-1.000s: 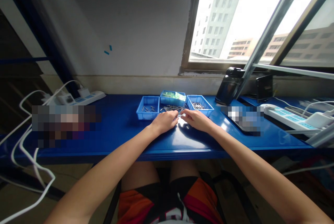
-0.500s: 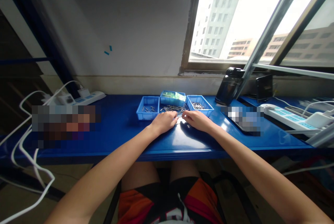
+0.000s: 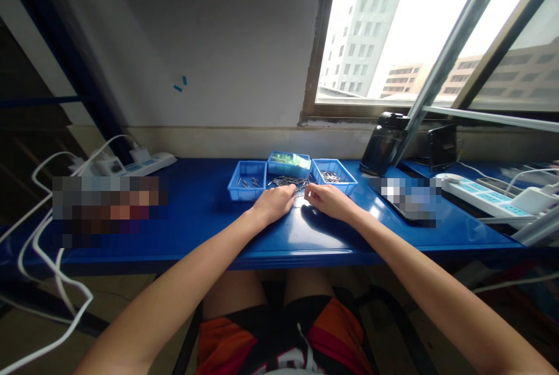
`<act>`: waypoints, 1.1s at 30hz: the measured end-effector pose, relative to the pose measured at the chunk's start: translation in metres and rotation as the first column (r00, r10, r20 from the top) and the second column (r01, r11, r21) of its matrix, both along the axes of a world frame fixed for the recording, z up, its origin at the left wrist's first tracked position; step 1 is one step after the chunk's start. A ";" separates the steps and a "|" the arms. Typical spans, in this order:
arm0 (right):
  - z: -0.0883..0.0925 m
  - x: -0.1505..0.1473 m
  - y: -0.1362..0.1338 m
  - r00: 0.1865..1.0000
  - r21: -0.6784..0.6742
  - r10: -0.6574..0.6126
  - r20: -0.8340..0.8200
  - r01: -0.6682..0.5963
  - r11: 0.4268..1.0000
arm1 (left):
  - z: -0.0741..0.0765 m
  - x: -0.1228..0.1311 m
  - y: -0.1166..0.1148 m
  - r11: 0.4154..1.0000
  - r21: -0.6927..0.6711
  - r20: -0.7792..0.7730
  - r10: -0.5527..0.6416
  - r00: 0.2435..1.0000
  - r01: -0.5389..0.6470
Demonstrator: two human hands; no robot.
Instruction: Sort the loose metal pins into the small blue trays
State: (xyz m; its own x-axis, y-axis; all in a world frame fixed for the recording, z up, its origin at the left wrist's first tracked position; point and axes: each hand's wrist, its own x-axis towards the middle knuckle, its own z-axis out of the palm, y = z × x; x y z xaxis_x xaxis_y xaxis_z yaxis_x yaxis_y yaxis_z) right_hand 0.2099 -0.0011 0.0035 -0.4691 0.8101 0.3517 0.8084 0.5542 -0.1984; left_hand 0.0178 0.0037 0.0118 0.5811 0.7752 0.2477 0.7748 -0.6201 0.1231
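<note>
1. Left grip [image 3: 276, 202] and right grip [image 3: 328, 200]: fingers of each pinched on a slim silvery metal piece [image 3: 299, 196] spanning between them.
2. Just beyond both grips, a loose heap of thin silvery metal pieces [image 3: 290, 181] lies on the glossy blue counter [image 3: 196, 212].
3. Beyond the left grip, a blue rectangular plastic bin [image 3: 247, 194] holds a few pieces; beyond the right grip, a matching blue bin [image 3: 349, 187] holds more.

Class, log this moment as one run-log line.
left hand, right hand: curled, close together; thin silvery metal piece: between hands, grip unclear; metal-piece pile: beyond hands, between blue rectangular plastic trays
</note>
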 end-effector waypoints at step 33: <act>0.000 -0.002 -0.002 0.998 -0.020 0.046 -0.047 -0.047 0.999 | -0.005 -0.001 0.002 0.988 0.108 0.062 -0.120 0.991 0.113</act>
State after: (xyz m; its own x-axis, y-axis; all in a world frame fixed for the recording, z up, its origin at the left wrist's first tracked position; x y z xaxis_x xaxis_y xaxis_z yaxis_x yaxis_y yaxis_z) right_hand 0.2081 -0.0029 0.0032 -0.4901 0.7952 0.3571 0.7715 0.5864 -0.2468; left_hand 0.0172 0.0053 0.0071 0.6449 0.6711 0.3658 0.6885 -0.7178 0.1032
